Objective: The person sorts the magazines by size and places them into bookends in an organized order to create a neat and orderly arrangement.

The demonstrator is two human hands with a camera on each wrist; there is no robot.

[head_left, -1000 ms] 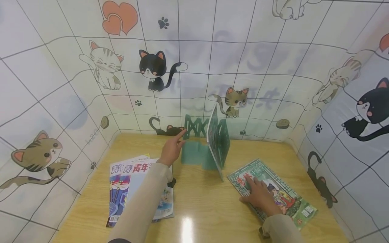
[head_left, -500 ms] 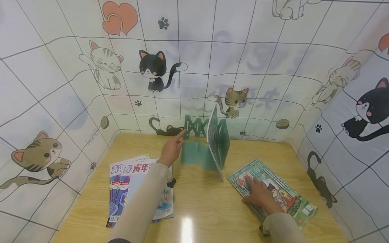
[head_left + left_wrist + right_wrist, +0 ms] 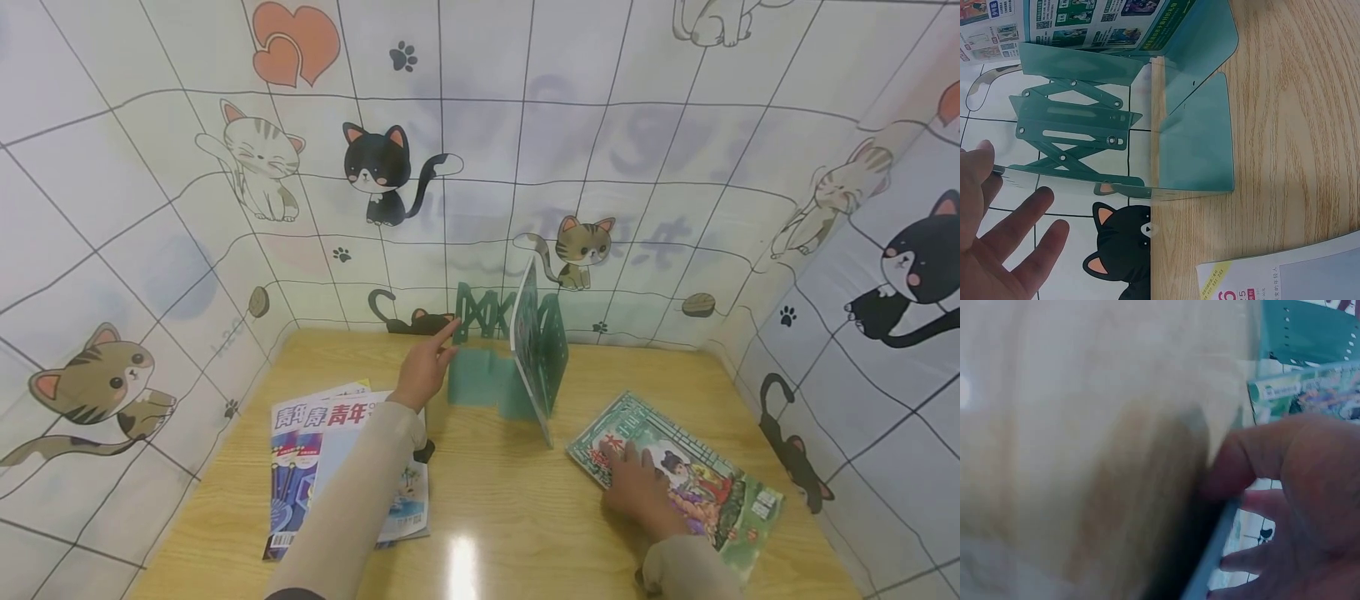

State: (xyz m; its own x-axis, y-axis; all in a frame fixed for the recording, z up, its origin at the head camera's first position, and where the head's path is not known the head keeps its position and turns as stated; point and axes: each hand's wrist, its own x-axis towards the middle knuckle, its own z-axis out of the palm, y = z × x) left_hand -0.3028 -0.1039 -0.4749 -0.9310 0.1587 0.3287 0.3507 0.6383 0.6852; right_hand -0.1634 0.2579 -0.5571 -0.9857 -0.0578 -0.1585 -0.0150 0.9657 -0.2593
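My left hand (image 3: 422, 372) pinches the outer upright of a green expandable metal bookend (image 3: 472, 379) between thumb and forefinger; its other fingers spread free in the left wrist view. Inside the bookend stands a magazine (image 3: 527, 337) on edge, leaning by the right upright. On the right, my right hand (image 3: 641, 493) grips the near left edge of a green magazine (image 3: 701, 479) with an illustrated cover, fingers across the top. In the right wrist view the thumb (image 3: 1232, 469) lies on the opposite side from the fingers, and the held edge is raised and blurred.
Several overlapping magazines (image 3: 360, 462) lie at the left of the wooden table (image 3: 510, 508), partly under my left forearm. Cat-printed cloth walls (image 3: 480, 150) enclose the table at the back and both sides.
My right hand has shifted slightly right, and the green magazine has tilted, its near edge lifting and its cover turning more into view. The left hand and bookend stay put.
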